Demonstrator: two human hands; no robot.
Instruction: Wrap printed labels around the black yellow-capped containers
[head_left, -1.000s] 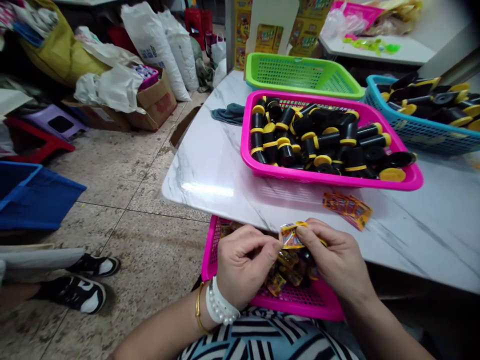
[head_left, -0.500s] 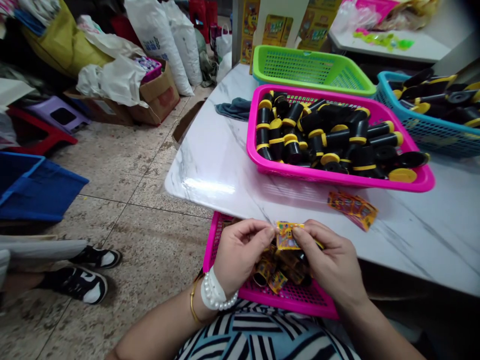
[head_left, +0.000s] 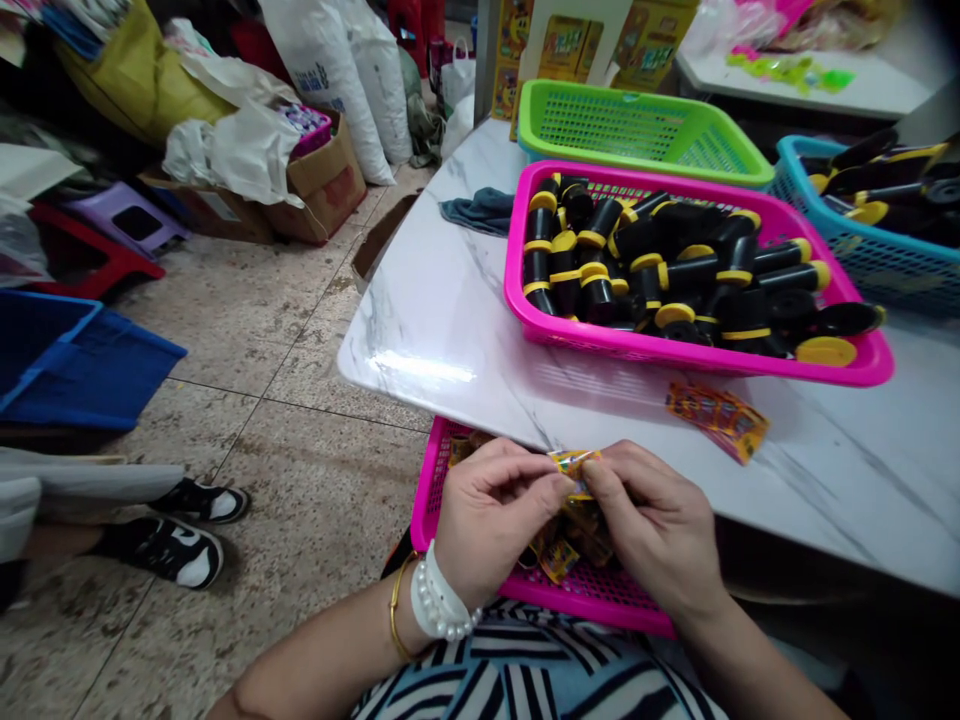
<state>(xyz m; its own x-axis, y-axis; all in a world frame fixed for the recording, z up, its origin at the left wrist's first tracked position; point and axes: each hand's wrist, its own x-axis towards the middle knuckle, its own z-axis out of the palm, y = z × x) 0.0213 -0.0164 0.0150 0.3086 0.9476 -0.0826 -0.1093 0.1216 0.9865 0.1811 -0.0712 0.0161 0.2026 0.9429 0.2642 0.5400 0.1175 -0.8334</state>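
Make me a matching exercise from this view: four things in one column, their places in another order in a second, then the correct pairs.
Things
1. Small printed wrapper
2. Green basket
3. Dark cloth
4. Orange printed strips

Places
A. Left of the pink basket on the table
B. In front of that pink basket
C. Between the fingertips of the left hand and right hand
D. Behind that pink basket

Pairs: 1-C, 2-D, 3-A, 4-B

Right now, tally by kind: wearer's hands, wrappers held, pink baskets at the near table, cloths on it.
Hands: 2 (left hand, right hand)
Wrapper: 1
Pink baskets: 2 (upper basket, lower basket)
Cloth: 1
Total: 6
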